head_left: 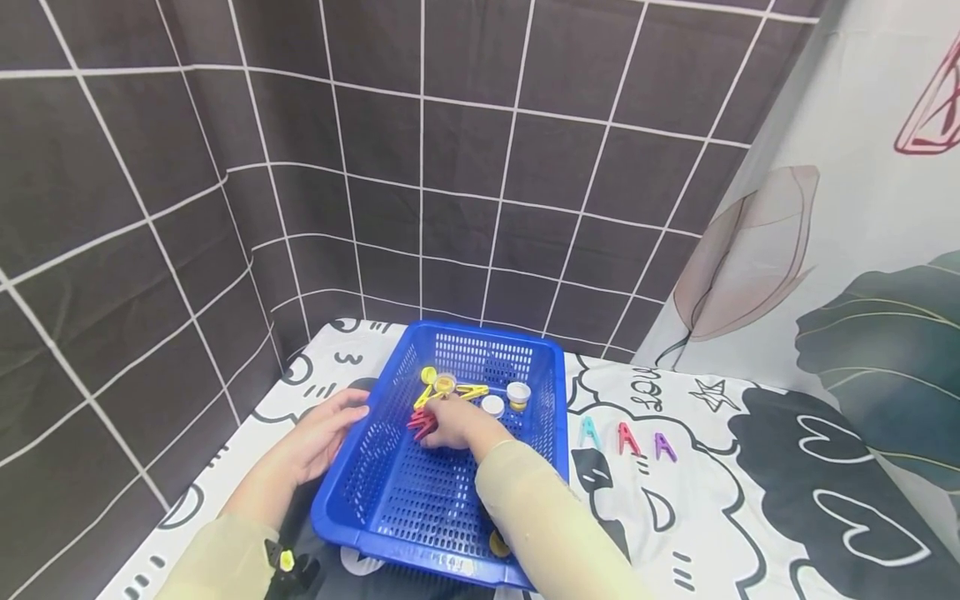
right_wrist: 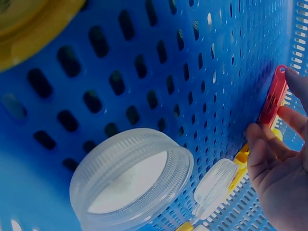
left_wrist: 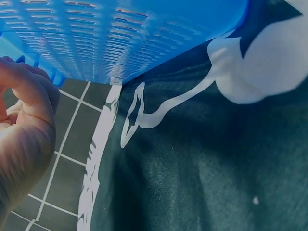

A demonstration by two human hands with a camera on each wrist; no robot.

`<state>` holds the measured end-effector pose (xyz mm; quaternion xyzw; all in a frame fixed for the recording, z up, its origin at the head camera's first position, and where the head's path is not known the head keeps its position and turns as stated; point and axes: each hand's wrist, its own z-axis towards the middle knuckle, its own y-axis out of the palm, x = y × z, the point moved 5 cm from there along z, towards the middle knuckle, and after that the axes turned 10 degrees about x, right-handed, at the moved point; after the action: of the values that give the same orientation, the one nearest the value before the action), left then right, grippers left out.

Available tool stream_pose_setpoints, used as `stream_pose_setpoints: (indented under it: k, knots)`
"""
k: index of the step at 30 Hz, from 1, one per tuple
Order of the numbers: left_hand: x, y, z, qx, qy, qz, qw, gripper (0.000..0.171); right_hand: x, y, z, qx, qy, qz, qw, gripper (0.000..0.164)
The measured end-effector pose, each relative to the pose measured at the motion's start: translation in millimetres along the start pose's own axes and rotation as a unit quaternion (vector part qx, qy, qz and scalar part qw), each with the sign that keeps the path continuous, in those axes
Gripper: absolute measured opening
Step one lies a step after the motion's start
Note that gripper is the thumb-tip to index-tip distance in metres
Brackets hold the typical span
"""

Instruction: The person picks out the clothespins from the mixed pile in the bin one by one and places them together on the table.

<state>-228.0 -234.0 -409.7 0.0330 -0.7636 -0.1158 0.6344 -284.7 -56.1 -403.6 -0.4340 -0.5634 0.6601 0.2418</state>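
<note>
Inside the blue basket (head_left: 450, 546), my right hand (head_left: 453, 423) reaches down and pinches a red clothespin (head_left: 422, 423). In the right wrist view, the red clothespin (right_wrist: 273, 98) lies between thumb and fingers against the basket's perforated floor. Yellow clothespins (head_left: 472, 390) lie just beyond that hand, partly covered by it. My left hand (head_left: 322, 437) is at the basket's left rim, its fingertips touching the edge from outside. In the left wrist view the left hand (left_wrist: 26, 110) has bent fingers beside the basket wall (left_wrist: 96, 38).
Round lids lie in the basket: a white one (head_left: 492, 406), a white-topped one (head_left: 517, 393) and a yellow one (head_left: 428, 375). Another yellow lid (head_left: 498, 544) sits near the front. On the patterned cloth at right are teal (head_left: 589, 432), red (head_left: 627, 439) and purple (head_left: 663, 447) clothespins.
</note>
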Motion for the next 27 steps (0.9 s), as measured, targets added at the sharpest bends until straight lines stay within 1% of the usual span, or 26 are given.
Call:
stream_pose_setpoints:
  k: [7,14,22,27]
  knots:
    - [1.6,0.1,-1.0,-0.001,-0.001,-0.006,1.0,0.026,-2.3,4.1,1.1,0.006,0.006,-0.014,1.0,0.043]
    - [0.8,0.1,0.4,-0.001,-0.002,0.0,1.0,0.028,-7.7,6.2,0.2,0.036,0.015,-0.038,0.999,0.056]
    - [0.0,-0.2,1.5,0.001,-0.003,0.008,1.0,0.034,-12.9,7.9,0.0,0.077,-0.01,-0.072,0.994,0.046]
    - [0.6,0.3,0.9,-0.001,-0.001,0.01,1.0,0.035,-15.6,5.6,-1.0,0.08,-0.021,-0.075,0.994,0.044]
